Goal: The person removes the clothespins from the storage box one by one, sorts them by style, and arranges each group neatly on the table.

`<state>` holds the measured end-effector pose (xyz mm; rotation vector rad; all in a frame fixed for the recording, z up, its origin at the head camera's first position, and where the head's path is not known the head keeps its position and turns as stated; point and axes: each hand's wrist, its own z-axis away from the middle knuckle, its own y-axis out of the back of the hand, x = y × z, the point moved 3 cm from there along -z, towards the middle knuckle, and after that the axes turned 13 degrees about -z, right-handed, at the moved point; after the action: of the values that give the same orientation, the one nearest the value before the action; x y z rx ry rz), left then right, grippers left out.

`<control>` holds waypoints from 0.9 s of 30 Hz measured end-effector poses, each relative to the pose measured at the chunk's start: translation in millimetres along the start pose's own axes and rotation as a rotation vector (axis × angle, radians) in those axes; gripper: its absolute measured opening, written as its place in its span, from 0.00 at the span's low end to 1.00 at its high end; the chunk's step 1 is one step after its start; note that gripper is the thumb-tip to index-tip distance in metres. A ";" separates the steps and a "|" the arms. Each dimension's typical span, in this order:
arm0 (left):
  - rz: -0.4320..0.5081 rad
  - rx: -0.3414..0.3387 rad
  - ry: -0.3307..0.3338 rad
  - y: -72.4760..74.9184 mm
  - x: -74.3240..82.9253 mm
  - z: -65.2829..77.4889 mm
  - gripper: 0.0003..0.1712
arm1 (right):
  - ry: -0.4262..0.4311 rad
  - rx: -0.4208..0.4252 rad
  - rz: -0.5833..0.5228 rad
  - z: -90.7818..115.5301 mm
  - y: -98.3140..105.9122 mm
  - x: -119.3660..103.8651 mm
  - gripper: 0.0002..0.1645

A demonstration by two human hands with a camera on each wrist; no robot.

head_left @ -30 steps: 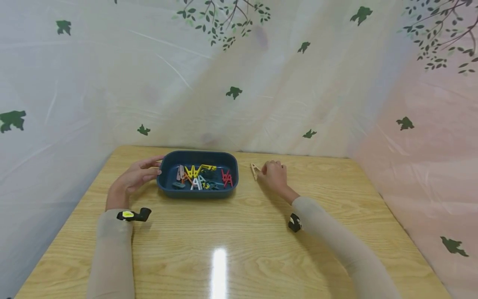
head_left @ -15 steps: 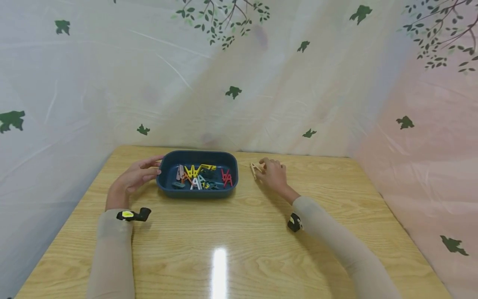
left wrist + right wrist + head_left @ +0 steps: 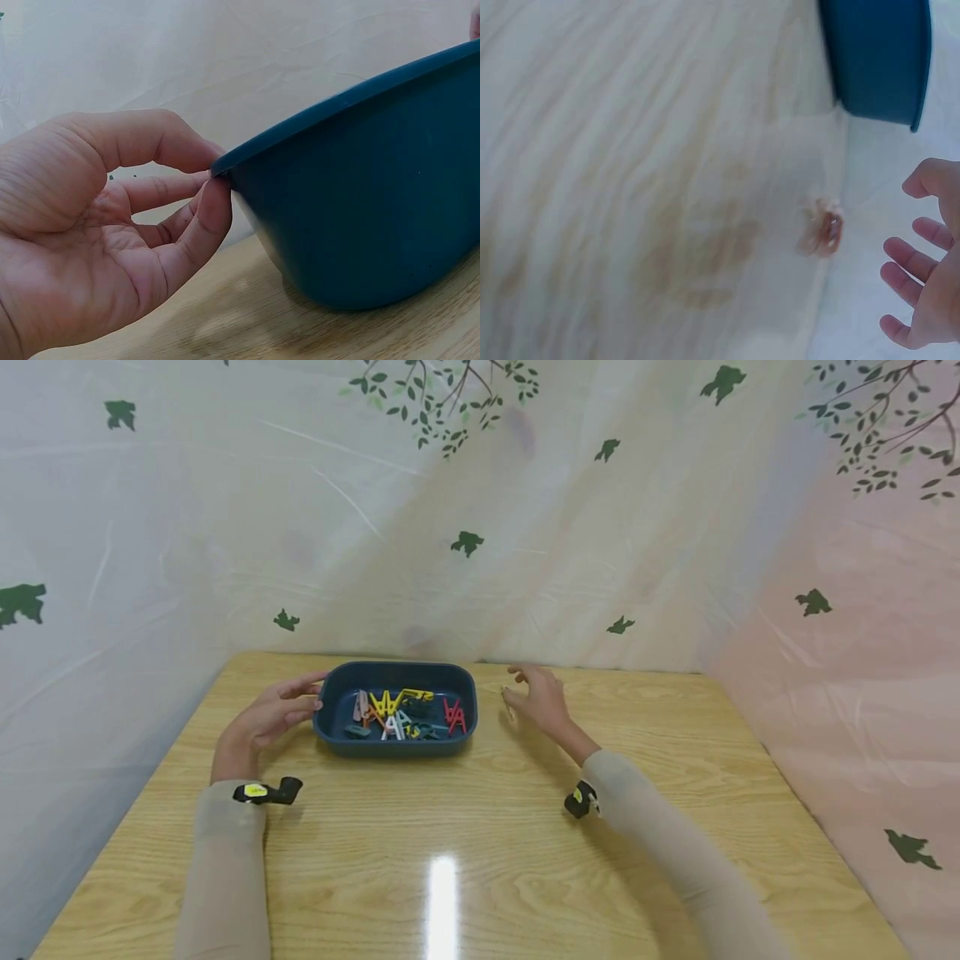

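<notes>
A dark blue tub (image 3: 394, 749) stands on the table, holding several small clothespins in colours such as yellow (image 3: 386, 702), red (image 3: 454, 716) and white (image 3: 393, 727). At its left end my left hand (image 3: 274, 712) pinches the rim; the left wrist view shows fingers above and below the rim of the tub (image 3: 360, 195). A beige clothespin (image 3: 511, 714) lies right of the tub, partly hidden by my right hand (image 3: 543, 700). In the right wrist view that clothespin (image 3: 829, 231) rests apart from the right hand (image 3: 934, 259), whose fingers are spread and hold nothing.
The wooden table (image 3: 360, 852) meets a pale cloth backdrop (image 3: 337, 568) with painted leaves and green bird shapes right behind the tub. Another cloth wall (image 3: 847, 693) runs along the right side. Each wrist carries a small black camera (image 3: 579, 800).
My right hand has loosened its fingers from the beige clothespin and lifted slightly up and left over it. The left hand and tub have stayed in place.
</notes>
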<state>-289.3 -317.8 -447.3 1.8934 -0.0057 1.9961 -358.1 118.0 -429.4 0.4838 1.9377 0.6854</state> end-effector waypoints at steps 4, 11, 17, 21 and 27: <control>-0.011 0.003 0.005 -0.1 0.0 0.4 0.38 | 0.047 -0.003 -0.028 -4.5 -1.1 -11.5 0.24; -0.002 0.004 0.004 0.0 -0.3 0.1 0.38 | 0.131 -0.005 -0.082 -11.5 -8.2 -38.3 0.23; 0.000 0.007 0.001 0.7 -0.3 0.7 0.38 | 0.202 -0.012 -0.083 -17.8 -21.0 -63.7 0.22; -0.021 0.010 0.008 1.2 -0.1 1.6 0.38 | 0.257 -0.019 -0.068 -19.3 -30.6 -84.5 0.21; -0.014 0.003 0.009 0.2 -1.4 0.5 0.38 | 0.324 -0.047 0.002 -18.3 -51.2 -109.7 0.21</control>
<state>-288.9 -318.5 -448.6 1.8813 0.0126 1.9968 -328.9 9.0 -382.2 0.3617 2.2164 0.8506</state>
